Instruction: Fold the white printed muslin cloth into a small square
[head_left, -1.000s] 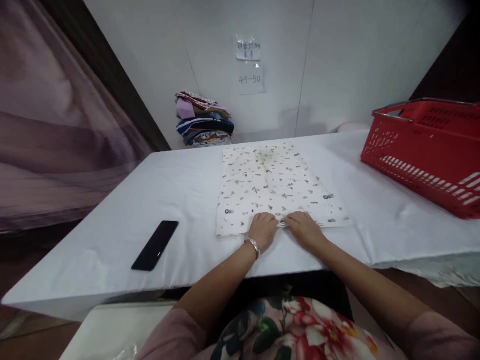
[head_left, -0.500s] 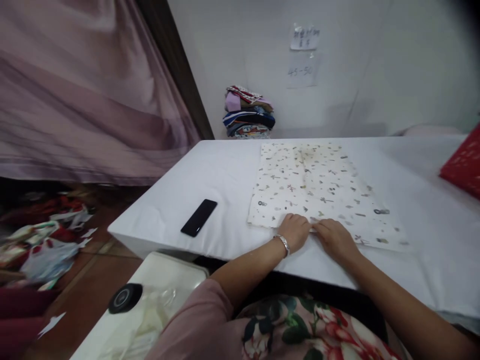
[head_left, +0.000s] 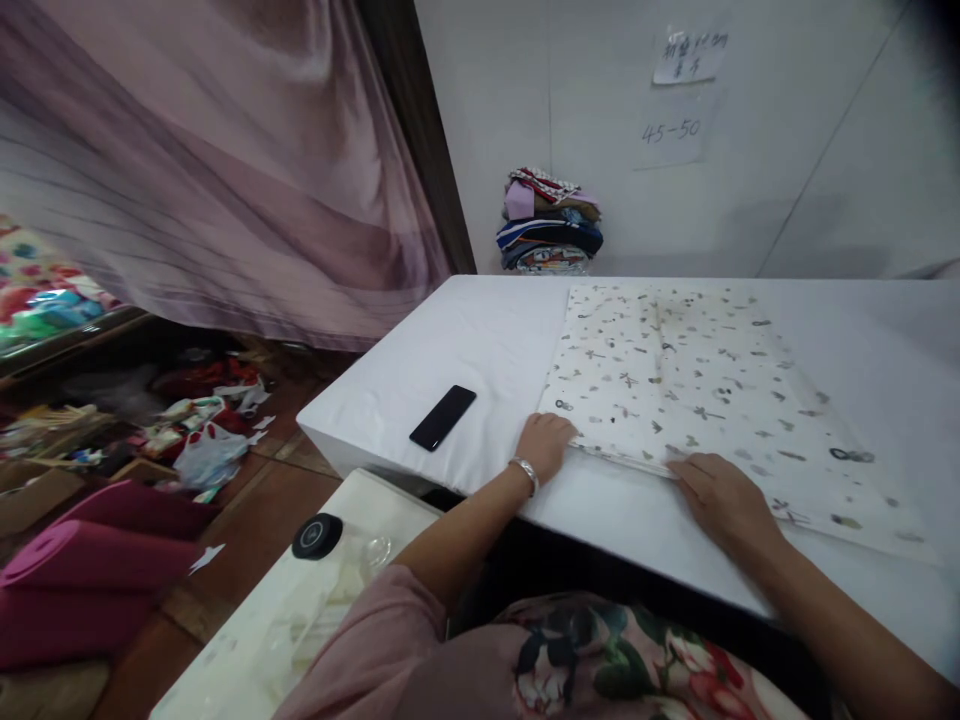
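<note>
A white cloth with small scattered prints (head_left: 675, 370) lies spread on the white-covered table, with faint brownish stains and a crease near its far edge. At its near left corner, my left hand (head_left: 546, 445), with a silver bracelet at the wrist, has its fingers closed on the edge. Farther right along the same near edge, my right hand (head_left: 724, 500) pinches the cloth between thumb and fingers. Between both hands the edge looks narrowly folded. The fingertips of both hands are partly hidden.
A black phone (head_left: 443, 417) lies left of the cloth on the table (head_left: 480, 330). Folded clothes (head_left: 551, 225) are stacked by the wall. Left of me, a pale surface (head_left: 247, 610) carries a black round object (head_left: 317, 536). Pink rolls (head_left: 105, 555) and bags lie on the floor.
My hands have moved apart along the cloth's near edge, the left one sliding left to the corner. The view has turned left, bringing the pink rolls into sight.
</note>
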